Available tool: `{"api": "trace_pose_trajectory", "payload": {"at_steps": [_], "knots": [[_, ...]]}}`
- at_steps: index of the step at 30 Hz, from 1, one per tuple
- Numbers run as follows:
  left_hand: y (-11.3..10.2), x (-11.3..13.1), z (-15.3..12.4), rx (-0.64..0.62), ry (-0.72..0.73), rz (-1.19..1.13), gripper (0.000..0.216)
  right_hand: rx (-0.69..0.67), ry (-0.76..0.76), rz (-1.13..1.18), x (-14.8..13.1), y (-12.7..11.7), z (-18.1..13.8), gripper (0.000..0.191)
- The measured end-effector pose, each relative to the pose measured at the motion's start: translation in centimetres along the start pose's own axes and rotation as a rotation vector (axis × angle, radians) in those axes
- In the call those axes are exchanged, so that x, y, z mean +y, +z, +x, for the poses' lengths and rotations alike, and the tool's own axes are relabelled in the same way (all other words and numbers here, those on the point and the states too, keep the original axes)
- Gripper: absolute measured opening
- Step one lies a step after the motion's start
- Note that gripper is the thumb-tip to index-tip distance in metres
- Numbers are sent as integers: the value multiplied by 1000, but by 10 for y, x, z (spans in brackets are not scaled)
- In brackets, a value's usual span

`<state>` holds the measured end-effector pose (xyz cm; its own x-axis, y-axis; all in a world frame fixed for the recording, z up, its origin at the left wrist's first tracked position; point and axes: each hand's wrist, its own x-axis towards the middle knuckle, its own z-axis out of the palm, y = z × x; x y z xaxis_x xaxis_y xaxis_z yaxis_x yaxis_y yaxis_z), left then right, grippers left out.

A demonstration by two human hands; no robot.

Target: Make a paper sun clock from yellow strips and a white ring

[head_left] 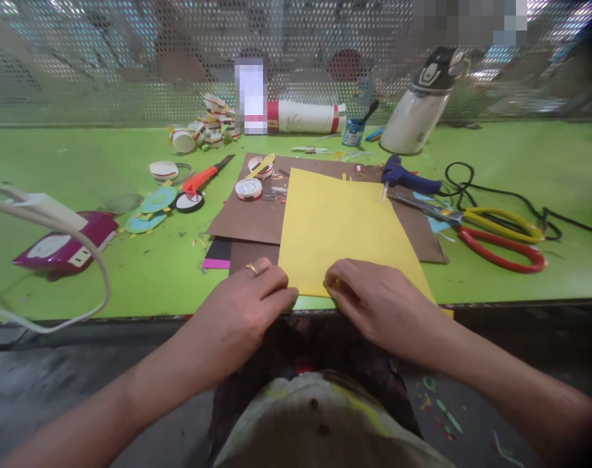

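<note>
A yellow sheet of paper [344, 227] lies on top of brown sheets [247, 218] at the table's front edge. Its near edge looks narrowly folded over. My left hand [257, 296] is closed at the sheet's near left corner, thumb and fingers pressed together on the paper. Farther right along the same edge, my right hand [373, 299] pinches the paper between thumb and curled fingers. Scissors [451, 221] with a yellow and a red handle rest to the right, their blades reaching over the brown sheet. A blue glue gun [407, 175] lies just behind them.
An orange cutter [201, 179], paper cup pieces [164, 171] and a purple socket box [71, 244] with a white cable are on the left. At the back stand stacked paper cups [305, 117], a small blue jar [353, 133] and a white flask [415, 117]. Black cord trails right.
</note>
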<state>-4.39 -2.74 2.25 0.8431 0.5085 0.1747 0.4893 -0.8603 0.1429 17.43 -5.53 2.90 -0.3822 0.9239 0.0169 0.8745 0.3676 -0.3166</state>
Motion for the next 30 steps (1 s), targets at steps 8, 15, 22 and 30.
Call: {"api": "trace_pose_trajectory", "payload": {"at_steps": [8,15,22,30], "knots": [[-4,12,-3,-19,109,181,18,228,-85,104,-5,-4,-19,20],[-4,12,-6,-53,122,182,19,149,-237,-196,-24,20,-25,40],[2,9,-10,-40,105,158,21,174,-175,-253,-28,28,-21,41],[3,12,-10,-11,80,177,19,194,-231,-264,-19,30,-27,42]]}}
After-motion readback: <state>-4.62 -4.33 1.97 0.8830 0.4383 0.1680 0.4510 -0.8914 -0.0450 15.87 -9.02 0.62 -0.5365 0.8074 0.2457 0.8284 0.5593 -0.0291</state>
